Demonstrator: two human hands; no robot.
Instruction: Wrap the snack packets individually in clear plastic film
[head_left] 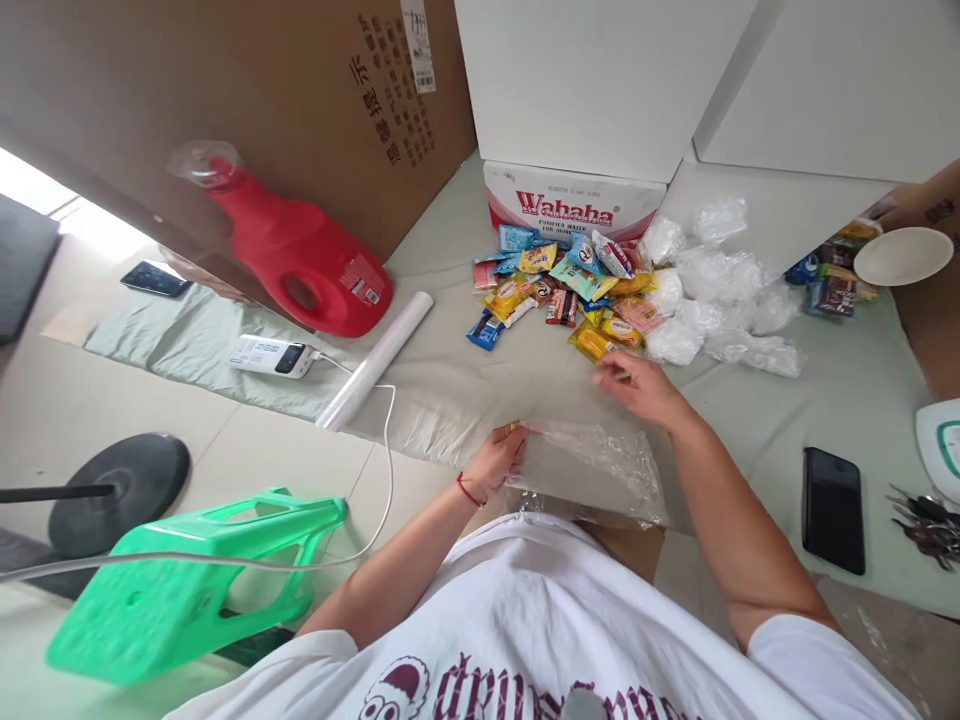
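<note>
My left hand (pixel 501 460) is closed on the edge of a clear plastic bag (pixel 600 465), which lies spread close to my body. My right hand (pixel 641 388) is beside the near edge of a heap of small wrapped snacks (pixel 562 290). Its fingers are loosely curled and a little apart, with nothing visible in them. Just beyond those fingertips is a yellow snack packet (pixel 594 343); whether they touch it is hard to see. Bundles wrapped in clear plastic (pixel 720 285) are piled right of the heap.
A white Wahaha carton (pixel 574 200) stands behind the snacks. Leftward are a red jug (pixel 322 265), a clear film roll (pixel 375 360), a cabled power bank (pixel 270 355) and a green stool (pixel 172 590). Rightward lie a black phone (pixel 834 510), keys (pixel 926 525) and a pale bowl (pixel 904 256).
</note>
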